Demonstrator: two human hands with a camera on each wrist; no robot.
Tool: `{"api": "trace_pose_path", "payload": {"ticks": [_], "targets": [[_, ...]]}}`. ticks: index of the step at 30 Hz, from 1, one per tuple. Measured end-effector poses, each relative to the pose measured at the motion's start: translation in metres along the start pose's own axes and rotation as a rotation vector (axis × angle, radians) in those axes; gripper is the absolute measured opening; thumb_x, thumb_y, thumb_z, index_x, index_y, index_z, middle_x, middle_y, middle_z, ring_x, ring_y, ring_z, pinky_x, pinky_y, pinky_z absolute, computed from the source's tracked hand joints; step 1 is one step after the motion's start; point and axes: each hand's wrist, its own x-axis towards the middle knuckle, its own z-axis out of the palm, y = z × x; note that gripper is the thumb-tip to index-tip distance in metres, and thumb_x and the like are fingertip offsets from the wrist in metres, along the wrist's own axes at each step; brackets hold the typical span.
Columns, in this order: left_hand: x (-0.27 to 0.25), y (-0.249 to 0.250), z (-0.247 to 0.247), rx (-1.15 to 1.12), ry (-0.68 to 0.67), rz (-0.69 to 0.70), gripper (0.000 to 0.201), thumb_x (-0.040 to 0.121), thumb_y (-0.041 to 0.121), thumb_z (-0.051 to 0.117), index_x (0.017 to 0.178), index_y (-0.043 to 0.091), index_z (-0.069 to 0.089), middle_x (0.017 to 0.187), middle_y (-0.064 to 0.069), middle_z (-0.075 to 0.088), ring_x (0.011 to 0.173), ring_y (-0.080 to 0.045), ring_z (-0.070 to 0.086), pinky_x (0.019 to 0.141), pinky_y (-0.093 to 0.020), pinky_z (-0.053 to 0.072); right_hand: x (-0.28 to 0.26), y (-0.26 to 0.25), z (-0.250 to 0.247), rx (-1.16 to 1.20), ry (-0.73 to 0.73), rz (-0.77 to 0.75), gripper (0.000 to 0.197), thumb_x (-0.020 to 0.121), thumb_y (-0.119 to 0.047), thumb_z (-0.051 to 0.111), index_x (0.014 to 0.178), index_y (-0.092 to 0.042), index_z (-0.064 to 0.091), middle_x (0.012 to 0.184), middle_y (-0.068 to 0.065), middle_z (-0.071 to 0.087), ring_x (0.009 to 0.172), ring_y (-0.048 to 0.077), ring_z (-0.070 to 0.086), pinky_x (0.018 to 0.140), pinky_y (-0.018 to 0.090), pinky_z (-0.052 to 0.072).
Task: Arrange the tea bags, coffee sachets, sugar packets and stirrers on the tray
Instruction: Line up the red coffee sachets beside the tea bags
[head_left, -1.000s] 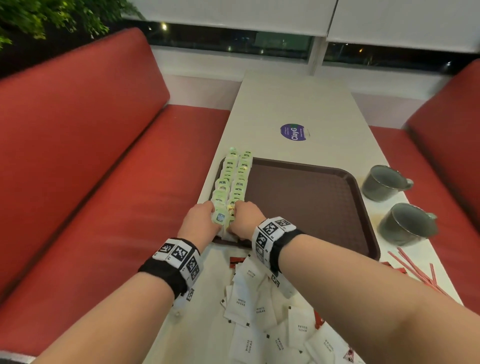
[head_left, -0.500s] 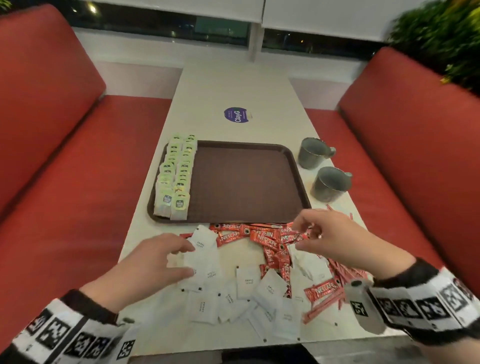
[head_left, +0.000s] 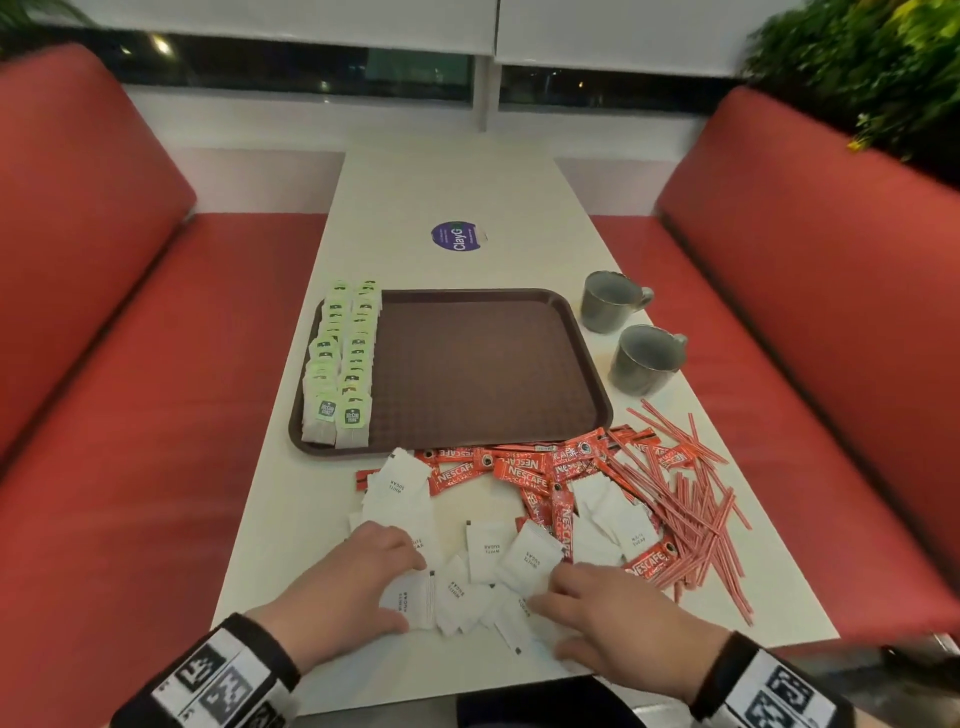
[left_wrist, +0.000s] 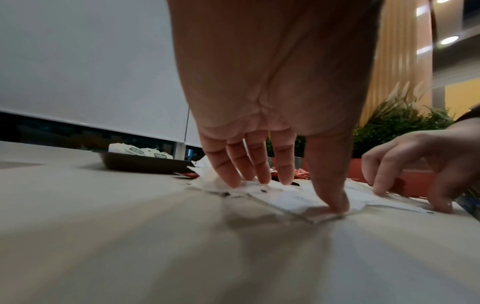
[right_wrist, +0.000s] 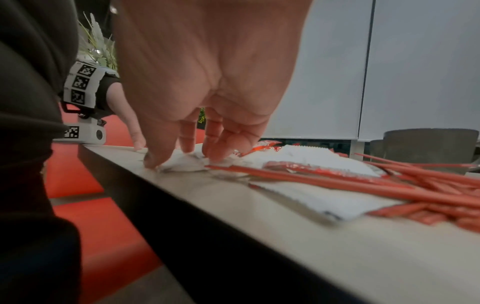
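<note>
A brown tray (head_left: 483, 364) lies mid-table with two rows of green-tagged tea bags (head_left: 343, 364) along its left side. In front of it are scattered white sugar packets (head_left: 488, 551), red coffee sachets (head_left: 524, 467) and red stirrers (head_left: 691, 509). My left hand (head_left: 402, 584) rests on the left part of the sugar pile. The left wrist view shows that hand (left_wrist: 298, 193) with straight fingers touching packets and the thumb pressing one. My right hand (head_left: 550, 623) presses packets at the pile's near right. In the right wrist view its (right_wrist: 184, 160) fingertips stand on white packets.
Two grey mugs (head_left: 608, 301) (head_left: 644, 358) stand right of the tray. A purple round sticker (head_left: 457, 236) is on the far tabletop. Red benches flank the table, and a plant (head_left: 857, 67) rises behind the right one. The near table edge is close to my wrists.
Both hands have left the tea bags at the tray's near left corner, drawn back toward me and come down onto the sugar packets. The head view has swung right.
</note>
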Motion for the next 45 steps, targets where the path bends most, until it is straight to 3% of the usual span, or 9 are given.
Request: {"api": "trace_pose_path", "payload": {"ticks": [5,12,18,23,27,31,36,41,45], "targets": [[-0.003,0.001,-0.003,-0.054,0.005,-0.042,0.048,0.084,0.043,0.061,0.129,0.038,0.046,0.129,0.022,0.039,0.121,0.002,0.029,0.104,-0.016,0.028,0.014,-0.003,0.0,0.042,0.08,0.006,0.049,0.095,-0.038,0.047,0.142,-0.024,0.04,0.126,0.004,0.046,0.111,0.023,0.049,0.088,0.037,0.045],[0.014,0.034,-0.028,-0.096,0.042,0.022,0.044,0.088,0.05,0.055,0.129,0.039,0.047,0.13,0.022,0.043,0.121,0.003,0.033,0.104,-0.016,0.029,-0.005,0.014,-0.019,0.168,0.231,0.194,0.038,0.096,-0.041,0.045,0.131,-0.029,0.052,0.12,-0.011,0.053,0.109,0.01,0.053,0.087,0.02,0.04],[0.064,0.072,-0.037,0.001,0.052,-0.03,0.055,0.089,0.05,0.054,0.137,0.024,0.045,0.14,0.004,0.046,0.129,-0.013,0.039,0.106,-0.027,0.032,-0.015,0.021,-0.016,0.157,0.198,0.273,0.035,0.092,-0.039,0.053,0.126,-0.032,0.055,0.116,-0.012,0.053,0.108,0.01,0.053,0.085,0.025,0.045],[0.089,0.087,-0.031,0.062,-0.069,-0.141,0.041,0.085,0.044,0.059,0.112,0.013,0.059,0.11,-0.003,0.058,0.099,-0.019,0.056,0.082,-0.031,0.048,-0.002,0.013,-0.008,0.072,0.187,0.178,0.044,0.083,-0.043,0.06,0.123,-0.024,0.06,0.115,-0.004,0.057,0.105,0.02,0.052,0.087,0.033,0.044],[0.091,0.078,-0.02,0.009,-0.054,-0.165,0.016,0.086,0.03,0.06,0.093,0.016,0.057,0.091,0.004,0.051,0.081,-0.014,0.051,0.068,-0.023,0.042,0.007,0.01,-0.017,0.094,0.24,0.239,0.041,0.091,-0.038,0.054,0.131,-0.025,0.054,0.122,-0.004,0.052,0.111,0.018,0.046,0.093,0.031,0.038],[0.089,0.071,-0.021,-0.045,-0.001,-0.19,0.02,0.087,0.031,0.061,0.101,0.019,0.058,0.096,0.006,0.051,0.087,-0.013,0.05,0.071,-0.022,0.04,0.02,0.017,-0.041,0.081,0.369,0.316,0.04,0.094,-0.021,0.051,0.134,-0.028,0.049,0.128,-0.007,0.049,0.115,0.016,0.043,0.1,0.031,0.039],[0.099,0.073,-0.034,-0.08,0.141,-0.099,0.033,0.087,0.031,0.061,0.119,0.021,0.057,0.117,0.004,0.053,0.11,-0.015,0.052,0.093,-0.029,0.044,0.041,0.027,-0.056,-0.065,0.194,0.277,0.06,0.089,-0.004,0.045,0.142,-0.033,0.038,0.143,-0.002,0.036,0.123,0.023,0.037,0.102,0.037,0.037],[0.1,0.081,-0.027,-0.113,-0.026,-0.164,0.055,0.078,0.032,0.07,0.126,0.026,0.044,0.105,0.006,0.056,0.09,-0.013,0.053,0.073,-0.026,0.048,0.052,0.033,-0.054,-0.1,0.203,0.358,0.048,0.092,-0.008,0.044,0.135,-0.027,0.046,0.139,-0.001,0.041,0.123,0.023,0.038,0.105,0.04,0.033],[0.099,0.075,-0.019,-0.145,-0.026,-0.173,0.048,0.08,0.022,0.069,0.124,0.028,0.049,0.121,0.004,0.055,0.096,-0.013,0.055,0.076,-0.024,0.05,0.05,0.036,-0.052,-0.046,0.247,0.389,0.041,0.096,-0.015,0.046,0.133,-0.03,0.047,0.136,-0.006,0.045,0.125,0.02,0.04,0.105,0.038,0.032]]}}
